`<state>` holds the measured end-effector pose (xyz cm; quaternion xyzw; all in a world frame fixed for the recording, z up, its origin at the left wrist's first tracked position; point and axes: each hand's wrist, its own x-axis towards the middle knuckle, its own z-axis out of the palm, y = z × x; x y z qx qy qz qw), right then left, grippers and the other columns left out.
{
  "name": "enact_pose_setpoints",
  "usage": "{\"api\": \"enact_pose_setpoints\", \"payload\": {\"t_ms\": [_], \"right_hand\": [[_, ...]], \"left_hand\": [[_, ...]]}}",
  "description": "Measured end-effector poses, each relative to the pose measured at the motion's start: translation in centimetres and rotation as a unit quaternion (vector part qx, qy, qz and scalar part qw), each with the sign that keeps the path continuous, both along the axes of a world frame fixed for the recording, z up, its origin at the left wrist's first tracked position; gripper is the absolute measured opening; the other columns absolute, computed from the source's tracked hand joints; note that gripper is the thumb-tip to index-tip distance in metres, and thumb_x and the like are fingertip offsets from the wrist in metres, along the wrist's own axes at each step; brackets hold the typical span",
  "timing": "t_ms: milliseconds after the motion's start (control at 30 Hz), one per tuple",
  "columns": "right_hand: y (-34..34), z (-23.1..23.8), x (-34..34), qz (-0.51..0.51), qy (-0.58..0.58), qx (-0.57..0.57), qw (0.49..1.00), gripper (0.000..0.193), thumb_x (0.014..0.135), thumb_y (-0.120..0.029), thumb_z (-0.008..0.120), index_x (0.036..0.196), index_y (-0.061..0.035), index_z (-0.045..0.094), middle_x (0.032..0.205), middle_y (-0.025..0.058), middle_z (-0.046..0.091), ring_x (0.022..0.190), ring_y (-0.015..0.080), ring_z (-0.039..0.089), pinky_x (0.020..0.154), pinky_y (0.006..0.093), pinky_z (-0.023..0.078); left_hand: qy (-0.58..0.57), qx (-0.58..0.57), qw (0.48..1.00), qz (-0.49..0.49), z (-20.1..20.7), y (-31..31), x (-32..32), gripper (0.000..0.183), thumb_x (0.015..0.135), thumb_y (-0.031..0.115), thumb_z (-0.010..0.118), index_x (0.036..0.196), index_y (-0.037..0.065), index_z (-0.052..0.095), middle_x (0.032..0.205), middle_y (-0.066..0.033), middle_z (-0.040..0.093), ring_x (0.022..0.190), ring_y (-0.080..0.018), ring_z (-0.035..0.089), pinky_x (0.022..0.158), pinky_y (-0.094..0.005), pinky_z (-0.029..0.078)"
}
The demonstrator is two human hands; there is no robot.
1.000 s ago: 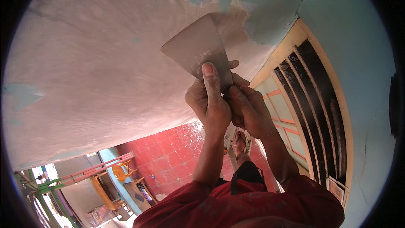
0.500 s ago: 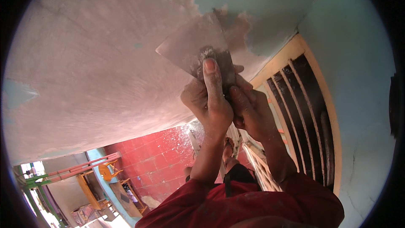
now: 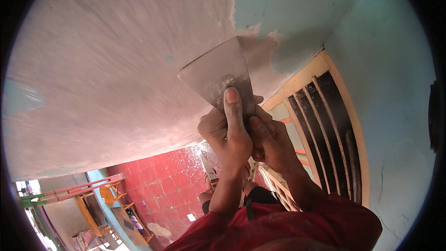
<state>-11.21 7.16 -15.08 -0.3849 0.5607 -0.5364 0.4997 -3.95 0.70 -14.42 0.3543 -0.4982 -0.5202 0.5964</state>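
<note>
Head view, hands (image 3: 232,137) (image 3: 275,148) raised, close together (gripping scraper (image 3: 220,72))

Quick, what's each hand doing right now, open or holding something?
Left hand: closed, holding the metal scraper.
Right hand: closed too, gripping the scraper's lower end.

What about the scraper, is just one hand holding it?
No, the left hand and the right hand both grip the lower part of the scraper.
</note>
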Motion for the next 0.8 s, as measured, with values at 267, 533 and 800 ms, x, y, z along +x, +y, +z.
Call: {"api": "enact_pose_setpoints", "payload": {"t_ms": [267,533,800], "right_hand": [[0.0,1.0,0.2,0.003,-0.04,0.007,0.999,0.05,0.105,-0.039,0.037,0.138,-0.0031,0.047,0.057,-0.0016,0.048,0.047,0.0052,0.042,0.043,0.0237,0.033],[0.1,2.2,0.3,-0.01,-0.096,0.031,0.995,0.046,0.104,-0.039,0.039,0.13,-0.0035,0.051,0.057,-0.0026,0.046,0.047,0.0041,0.04,0.043,0.0231,0.031],[0.7,3.3,0.5,-0.034,-0.151,0.089,0.984,0.042,0.103,-0.042,0.043,0.104,-0.0023,0.058,0.058,-0.0021,0.046,0.05,0.0048,0.041,0.044,0.0226,0.029]], "left_hand": [[0.029,0.053,0.997,-0.052,0.8,0.3,0.4,0.054,0.103,0.035,0.052,0.081,-0.012,0.067,0.058,-0.012,0.064,0.053,-0.0141,0.06,0.051,-0.0246,0.045],[0.036,0.051,0.995,-0.073,2.0,0.1,0.5,0.051,0.103,0.033,0.052,0.084,-0.012,0.067,0.06,-0.011,0.064,0.053,-0.0132,0.06,0.052,-0.0249,0.046],[0.075,0.05,0.993,-0.082,2.8,0.0,-0.1,0.048,0.103,0.029,0.053,0.082,-0.012,0.067,0.06,-0.011,0.064,0.051,-0.0127,0.06,0.049,-0.0246,0.045]]}}
